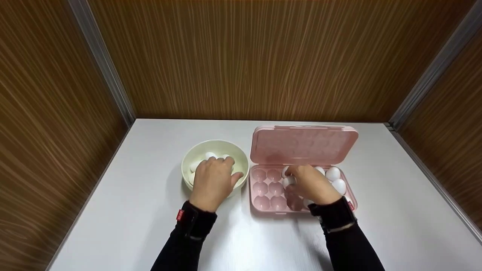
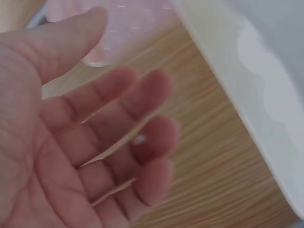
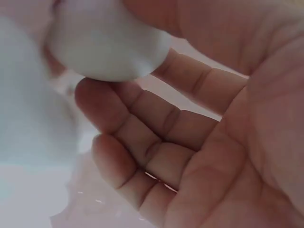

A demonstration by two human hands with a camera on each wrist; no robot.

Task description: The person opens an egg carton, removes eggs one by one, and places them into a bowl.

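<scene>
A cream bowl (image 1: 241,160) holds several white eggs (image 1: 209,154). My left hand (image 1: 217,168) hovers palm down over them. In the left wrist view that hand (image 2: 133,118) has relaxed, empty fingers, beside the bowl's rim (image 2: 247,104). To the right an open pink egg carton (image 1: 268,188) lies flat with its lid (image 1: 303,145) upright. My right hand (image 1: 297,180) reaches into the carton's middle cups and pinches a white egg (image 3: 107,42) between thumb and fingertips (image 3: 95,102). More eggs (image 1: 333,174) fill the right-hand cups.
Everything sits on a white table (image 1: 143,210) enclosed by brown wood-grain walls (image 1: 241,56) at the back and both sides. The carton's left cups hold nothing. Both sleeves are black.
</scene>
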